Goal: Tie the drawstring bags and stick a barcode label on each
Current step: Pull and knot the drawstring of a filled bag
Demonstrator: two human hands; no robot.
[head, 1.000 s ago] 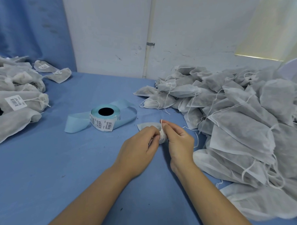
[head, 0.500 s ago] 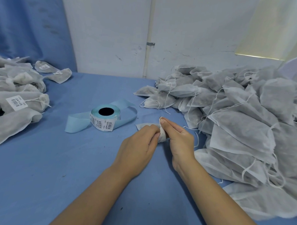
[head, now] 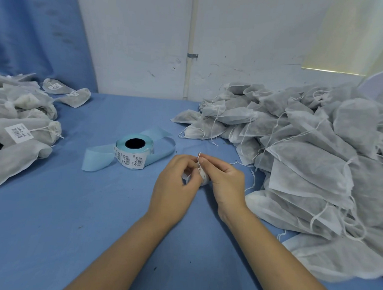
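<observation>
The small drawstring bag [head: 204, 178] sits bunched between the two hands, just above the near middle of the bench, most of it hidden by the fingers. The left hand [head: 174, 183] has its grip closed round the bag's gathered neck, fingers curled over it. The right hand [head: 225, 180] pinches the white drawstring [head: 198, 161] between thumb and forefinger, and the cord stands up in a short loop. Whether a knot has formed yet I cannot quite tell. The step in hand looks to be the tying. The next move calls for drawing the cord tight. One hand then has to reach left and far to the label roll [head: 135, 150], peel off a barcode label and press it on the bag's flat side. Untied bags [head: 315, 166] are heaped at the right, and labelled bags [head: 24, 132] lie at the far left on the blue bench [head: 64, 227].
</observation>
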